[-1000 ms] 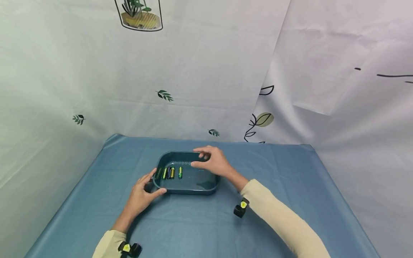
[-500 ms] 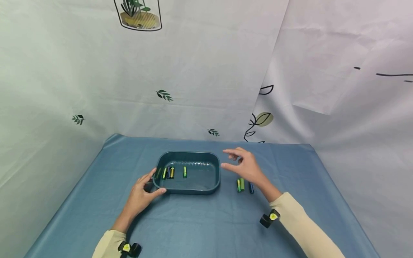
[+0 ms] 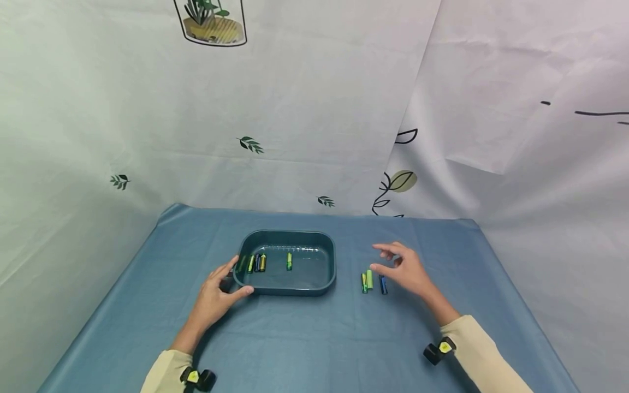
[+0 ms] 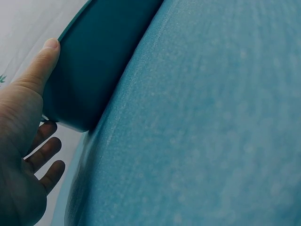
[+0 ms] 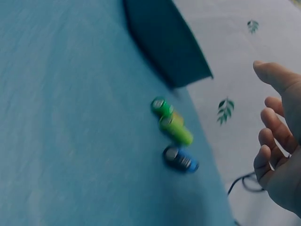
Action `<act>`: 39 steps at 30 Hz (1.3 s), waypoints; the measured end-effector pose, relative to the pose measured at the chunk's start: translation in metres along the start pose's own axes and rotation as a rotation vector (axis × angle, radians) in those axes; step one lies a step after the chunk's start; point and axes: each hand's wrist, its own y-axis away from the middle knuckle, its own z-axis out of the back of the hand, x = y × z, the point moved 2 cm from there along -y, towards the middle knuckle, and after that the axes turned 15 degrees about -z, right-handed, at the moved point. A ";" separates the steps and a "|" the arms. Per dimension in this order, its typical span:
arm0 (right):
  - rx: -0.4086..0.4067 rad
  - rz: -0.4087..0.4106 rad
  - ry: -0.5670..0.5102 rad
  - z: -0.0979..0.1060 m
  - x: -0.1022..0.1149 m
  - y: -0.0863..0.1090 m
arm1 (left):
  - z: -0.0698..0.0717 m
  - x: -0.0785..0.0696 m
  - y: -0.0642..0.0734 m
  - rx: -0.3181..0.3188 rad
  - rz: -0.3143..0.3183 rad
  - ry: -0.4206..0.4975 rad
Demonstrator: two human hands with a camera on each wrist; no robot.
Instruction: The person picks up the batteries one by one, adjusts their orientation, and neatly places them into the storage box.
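A dark teal, deep rectangular tray stands on the table. My left hand holds its near left corner, thumb on the near wall and fingers at the left end; the thumb shows along the rim in the left wrist view. Inside, three batteries lie side by side at the left, and a single green battery lies nearer the middle. Right of the tray are a green-and-yellow battery, a light green battery and a blue battery. My right hand, holding nothing, hovers just above and right of these, thumb and fingers apart.
A blue cloth covers the table. Pale printed curtains hang behind and at both sides. In the right wrist view a dark cable shows beyond the table edge.
My right hand has moved right from over the tray to the batteries outside, uncovering them. The single green battery in the tray has shifted rightward. My left hand and the tray stay put.
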 end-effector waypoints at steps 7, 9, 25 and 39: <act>-0.002 -0.005 0.019 0.000 -0.028 0.007 | 0.000 -0.001 0.000 -0.002 0.001 -0.005; 0.002 -0.013 0.025 -0.001 -0.034 0.009 | 0.000 -0.001 0.000 0.000 0.003 -0.008; 0.029 -0.008 0.099 -0.004 -0.063 0.017 | 0.000 -0.001 0.000 -0.005 -0.010 -0.004; 0.104 -0.060 0.143 -0.004 -0.065 0.018 | 0.000 -0.002 0.000 0.003 0.006 0.013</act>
